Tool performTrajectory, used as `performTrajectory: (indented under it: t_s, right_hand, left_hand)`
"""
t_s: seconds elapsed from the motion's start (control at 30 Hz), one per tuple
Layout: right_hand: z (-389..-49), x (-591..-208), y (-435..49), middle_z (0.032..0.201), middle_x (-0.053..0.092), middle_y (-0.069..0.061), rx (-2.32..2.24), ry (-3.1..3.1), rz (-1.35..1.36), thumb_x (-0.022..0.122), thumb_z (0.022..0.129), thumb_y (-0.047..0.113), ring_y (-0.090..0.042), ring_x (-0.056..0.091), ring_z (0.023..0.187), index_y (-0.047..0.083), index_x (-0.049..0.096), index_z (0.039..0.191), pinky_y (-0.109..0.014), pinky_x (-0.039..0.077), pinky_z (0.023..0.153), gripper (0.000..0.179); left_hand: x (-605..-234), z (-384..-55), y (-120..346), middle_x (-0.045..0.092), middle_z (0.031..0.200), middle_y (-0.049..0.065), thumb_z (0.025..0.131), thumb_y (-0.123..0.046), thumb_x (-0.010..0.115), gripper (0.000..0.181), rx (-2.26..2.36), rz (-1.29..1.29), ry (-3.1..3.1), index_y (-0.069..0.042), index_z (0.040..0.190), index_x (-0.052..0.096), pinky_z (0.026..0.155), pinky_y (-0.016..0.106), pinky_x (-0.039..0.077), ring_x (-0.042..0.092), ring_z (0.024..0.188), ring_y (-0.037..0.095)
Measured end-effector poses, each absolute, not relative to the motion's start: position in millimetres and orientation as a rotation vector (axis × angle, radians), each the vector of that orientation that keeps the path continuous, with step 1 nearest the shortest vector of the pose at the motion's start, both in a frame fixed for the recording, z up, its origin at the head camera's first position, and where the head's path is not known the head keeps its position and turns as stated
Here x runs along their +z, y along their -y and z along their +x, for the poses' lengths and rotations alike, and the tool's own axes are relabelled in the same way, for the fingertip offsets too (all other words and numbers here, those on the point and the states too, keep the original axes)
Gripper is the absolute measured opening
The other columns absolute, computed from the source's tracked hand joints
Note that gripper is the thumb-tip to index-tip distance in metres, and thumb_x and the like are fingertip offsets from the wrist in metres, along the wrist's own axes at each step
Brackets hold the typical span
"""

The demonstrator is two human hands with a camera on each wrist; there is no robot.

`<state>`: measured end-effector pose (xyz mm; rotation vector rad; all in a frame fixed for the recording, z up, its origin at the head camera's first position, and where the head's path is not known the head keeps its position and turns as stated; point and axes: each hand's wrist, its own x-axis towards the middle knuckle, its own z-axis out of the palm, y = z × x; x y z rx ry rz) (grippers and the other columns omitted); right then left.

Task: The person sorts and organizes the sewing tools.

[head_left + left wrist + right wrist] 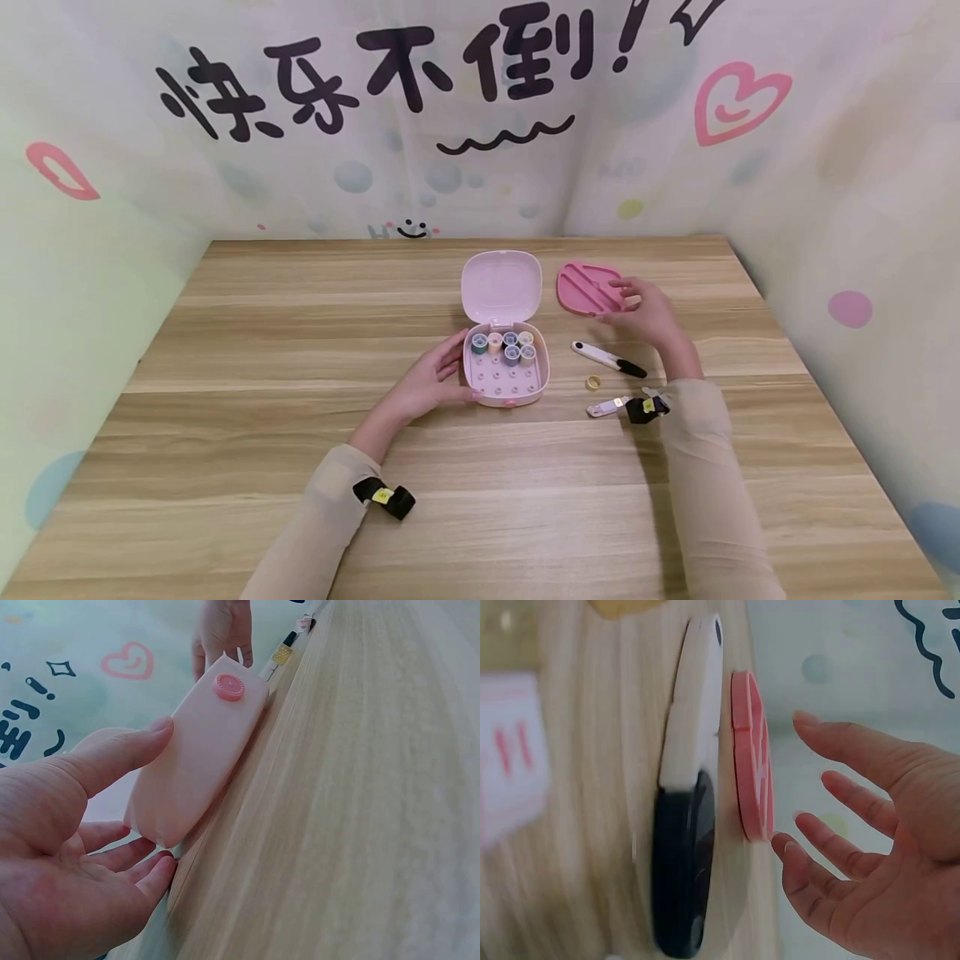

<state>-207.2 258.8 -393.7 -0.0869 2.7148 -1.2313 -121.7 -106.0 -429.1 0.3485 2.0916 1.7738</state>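
A pale pink sewing box (501,398) stands on the table with its lid (501,287) raised. Several thread spools (512,355) sit on pegs in its back rows. My left hand (429,385) holds the box at its left side, thumb on the front wall, beside the round pink button (229,687). My right hand (647,315) is at the right edge of a bright pink grooved tray (585,287), fingers spread. In the right wrist view its fingertips (804,819) are close to the tray; whether they touch it, I cannot tell.
In front of the tray lies a slim white tool with a black end (609,359). Nearer are a gold-coloured ring (593,382) and a small white item with a gold-coloured band (606,408). A printed cloth (300,183) hangs behind the table.
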Motion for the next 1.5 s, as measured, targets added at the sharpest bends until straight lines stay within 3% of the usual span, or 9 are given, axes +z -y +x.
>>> performTrajectory:
  t_s: [0.1, 0.27, 0.33, 0.4, 0.5, 0.63, 0.97, 1.23, 1.5]
  right_hand:
    - [-211.5, -395.6, -263.4, 0.148, 0.048, -0.038, -1.209, -2.721, -0.088, 0.081, 0.092, 0.009, -0.052, 0.058, 0.124, -0.006, 0.042, 0.156, -0.044, 0.055, 0.097, 0.077]
    - [-218.2, -400.0, -270.2, 0.148, 0.049, -0.037, -1.163, -2.725, -0.099, 0.083, 0.090, 0.008, -0.047, 0.060, 0.121, -0.008, 0.043, 0.155, -0.025, 0.051, 0.084, 0.077]
    - [-221.2, -402.0, -272.3, 0.149, 0.049, -0.036, -1.161, -2.717, -0.099, 0.083, 0.089, 0.006, -0.044, 0.059, 0.117, -0.008, 0.042, 0.155, -0.024, 0.049, 0.082, 0.079]
    - [-224.9, -404.1, -274.8, 0.150, 0.047, -0.037, -1.160, -2.711, -0.105, 0.083, 0.089, 0.005, -0.043, 0.057, 0.118, -0.007, 0.040, 0.157, -0.030, 0.049, 0.088, 0.081]
    - [-231.1, -407.2, -279.3, 0.155, 0.040, -0.038, -1.160, -2.698, -0.120, 0.084, 0.088, 0.005, -0.048, 0.053, 0.125, -0.005, 0.034, 0.161, -0.049, 0.049, 0.105, 0.088]
    - [-240.8, -411.8, -286.9, 0.161, 0.033, -0.038, -1.149, -2.674, -0.158, 0.086, 0.087, 0.009, -0.055, 0.042, 0.141, -0.004, 0.025, 0.164, -0.065, 0.035, 0.122, 0.099]
    - [-258.1, -421.9, -296.1, 0.168, 0.015, -0.038, -1.024, -2.646, -0.270, 0.090, 0.084, 0.018, -0.058, 0.023, 0.151, -0.006, 0.013, 0.166, -0.070, 0.022, 0.126, 0.115]
    - [-270.3, -416.6, -293.8, 0.170, -0.001, -0.036, -0.852, -2.610, -0.243, 0.091, 0.083, 0.033, -0.059, 0.008, 0.155, 0.001, 0.006, 0.168, -0.077, 0.018, 0.123, 0.124]
    - [-281.0, -411.0, -290.5, 0.169, -0.004, -0.036, -0.688, -2.583, -0.273, 0.093, 0.078, 0.038, -0.061, 0.012, 0.152, 0.001, 0.003, 0.168, -0.078, 0.020, 0.121, 0.132]
  left_hand:
    - [-429.0, -121.6, 106.8, 0.028, 0.170, 0.026, 0.083, 0.006, 0.082, 0.103, 1.771, 0.343, -2.088, 0.003, 0.166, 0.022, 0.131, 0.046, 0.026, 0.029, 0.158, 0.039]
    - [-429.2, -122.1, 107.2, 0.028, 0.170, 0.026, 0.085, 0.004, 0.082, 0.103, 1.755, 0.344, -2.094, 0.002, 0.166, 0.021, 0.131, 0.047, 0.027, 0.029, 0.158, 0.039]
    - [-429.2, -122.2, 107.3, 0.028, 0.170, 0.026, 0.085, 0.003, 0.082, 0.102, 1.755, 0.344, -2.094, 0.002, 0.166, 0.021, 0.131, 0.047, 0.027, 0.029, 0.158, 0.039]
    - [-429.0, -121.7, 107.5, 0.028, 0.170, 0.026, 0.085, 0.004, 0.082, 0.102, 1.757, 0.345, -2.094, 0.002, 0.166, 0.021, 0.131, 0.047, 0.027, 0.029, 0.158, 0.039]
    - [-428.7, -120.8, 107.7, 0.028, 0.170, 0.025, 0.085, 0.004, 0.082, 0.102, 1.764, 0.344, -2.091, 0.002, 0.166, 0.022, 0.131, 0.047, 0.027, 0.029, 0.158, 0.039]
    - [-429.3, -120.8, 107.3, 0.025, 0.172, 0.023, 0.086, 0.004, 0.082, 0.101, 1.769, 0.344, -2.081, 0.002, 0.166, 0.021, 0.131, 0.046, 0.027, 0.029, 0.158, 0.038]
    - [-429.2, -120.8, 107.5, 0.023, 0.173, 0.021, 0.086, 0.005, 0.081, 0.100, 1.775, 0.350, -2.081, 0.003, 0.166, 0.020, 0.130, 0.047, 0.027, 0.029, 0.158, 0.039]
    - [-430.7, -121.1, 108.1, 0.022, 0.173, 0.021, 0.086, 0.006, 0.081, 0.101, 1.779, 0.350, -2.077, 0.003, 0.166, 0.020, 0.130, 0.046, 0.028, 0.029, 0.158, 0.039]
    - [-431.1, -121.5, 108.0, 0.022, 0.174, 0.021, 0.086, 0.005, 0.081, 0.101, 1.774, 0.352, -2.081, 0.003, 0.166, 0.020, 0.130, 0.046, 0.028, 0.029, 0.158, 0.039]
